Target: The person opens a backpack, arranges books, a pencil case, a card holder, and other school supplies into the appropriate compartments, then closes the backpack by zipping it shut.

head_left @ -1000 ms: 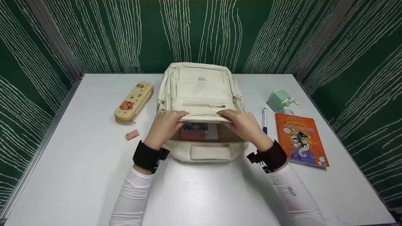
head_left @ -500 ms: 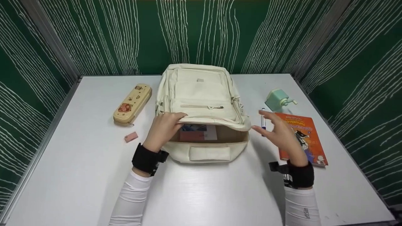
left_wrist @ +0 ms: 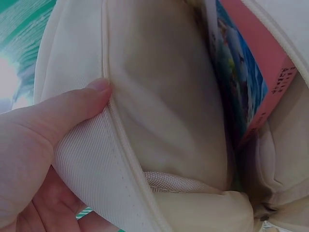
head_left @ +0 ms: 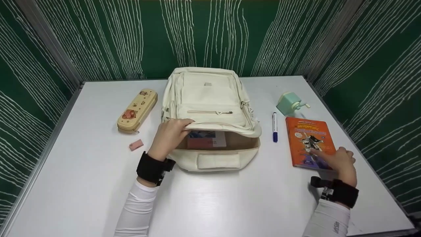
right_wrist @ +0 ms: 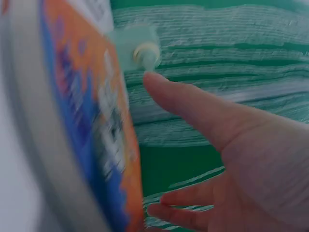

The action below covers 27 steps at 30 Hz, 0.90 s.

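our right hand has moved from beside the backpack to the near right corner of the orange adventure book, thumb and fingers spread, holding nothing. our left hand pinches the backpack's flap up. the book lies right of the blue-capped marker. we'd best keep the flap raised and grip the book by its right edge. the right wrist view shows a gap between thumb and cover, which overlap in the head view.
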Tool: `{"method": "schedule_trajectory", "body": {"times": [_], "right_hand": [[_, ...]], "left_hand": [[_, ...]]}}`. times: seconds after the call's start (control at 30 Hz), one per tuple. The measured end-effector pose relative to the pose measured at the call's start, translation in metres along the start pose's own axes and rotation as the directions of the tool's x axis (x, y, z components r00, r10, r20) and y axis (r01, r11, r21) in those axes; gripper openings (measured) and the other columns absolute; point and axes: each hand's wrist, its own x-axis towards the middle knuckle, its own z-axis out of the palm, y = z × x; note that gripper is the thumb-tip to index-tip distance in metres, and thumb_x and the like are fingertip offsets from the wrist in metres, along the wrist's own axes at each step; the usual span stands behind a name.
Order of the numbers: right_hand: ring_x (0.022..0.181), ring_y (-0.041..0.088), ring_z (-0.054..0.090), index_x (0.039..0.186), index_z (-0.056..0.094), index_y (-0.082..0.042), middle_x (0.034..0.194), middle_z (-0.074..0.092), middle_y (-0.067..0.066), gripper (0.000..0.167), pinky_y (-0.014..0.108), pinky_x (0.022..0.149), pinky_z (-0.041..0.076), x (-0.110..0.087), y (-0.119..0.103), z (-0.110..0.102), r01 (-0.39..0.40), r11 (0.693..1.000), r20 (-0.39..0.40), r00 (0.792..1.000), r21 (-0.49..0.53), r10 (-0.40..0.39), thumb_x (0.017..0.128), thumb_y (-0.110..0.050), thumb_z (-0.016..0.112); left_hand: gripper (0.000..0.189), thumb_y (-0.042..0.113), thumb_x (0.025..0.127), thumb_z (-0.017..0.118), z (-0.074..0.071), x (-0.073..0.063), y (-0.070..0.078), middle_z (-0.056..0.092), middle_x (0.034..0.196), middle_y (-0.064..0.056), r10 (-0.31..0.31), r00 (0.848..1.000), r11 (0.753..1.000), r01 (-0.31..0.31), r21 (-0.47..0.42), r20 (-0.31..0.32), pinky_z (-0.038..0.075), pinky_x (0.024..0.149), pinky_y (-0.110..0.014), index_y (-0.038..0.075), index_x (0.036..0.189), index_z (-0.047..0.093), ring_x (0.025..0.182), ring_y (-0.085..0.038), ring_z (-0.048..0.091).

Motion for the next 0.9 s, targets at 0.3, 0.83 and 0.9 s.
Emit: {"method": "schedule_trajectory", "body": {"times": [0.3,0.83,0.9], "right_hand": [[0.118,0.059,0.030,0.144,0.010,0.031,0.134,0.024,0.054,0.128,0.074,0.109,0.035,0.006,0.006,-0.001,-0.080,0.993,0.103,0.991,-0.089,0.090,0.089,-0.078,0.049],[0.078,0.020,0.048,0.111,0.049,0.009,0.076,0.043,0.004,0.086,0.031,0.068,0.042,0.009,0.015,-0.004,-0.136,0.989,0.166,0.978,0.061,0.125,0.085,-0.073,0.062],[0.075,0.017,0.048,0.108,0.049,0.006,0.072,0.042,0.000,0.084,0.030,0.066,0.042,0.008,0.018,-0.003,-0.145,0.987,0.188,0.973,0.067,0.130,0.085,-0.073,0.062]], "left_hand": [[0.019,0.010,0.090,0.075,0.000,0.000,-0.001,0.080,0.101,-0.011,-0.002,1.000,1.000,0.002,0.000,0.007,0.059,0.069,-0.051,0.013,0.109,0.077,0.089,-0.033,0.076],[0.016,0.010,0.090,0.074,0.000,0.000,-0.002,0.079,0.096,-0.012,0.003,1.000,1.000,-0.003,0.005,0.011,0.058,0.068,-0.050,0.012,0.106,0.076,0.084,-0.033,0.075],[0.013,0.010,0.091,0.074,0.002,-0.001,-0.002,0.079,0.093,-0.011,0.008,1.000,1.000,-0.008,0.003,0.015,0.057,0.067,-0.049,0.011,0.104,0.076,0.081,-0.031,0.074]]}}
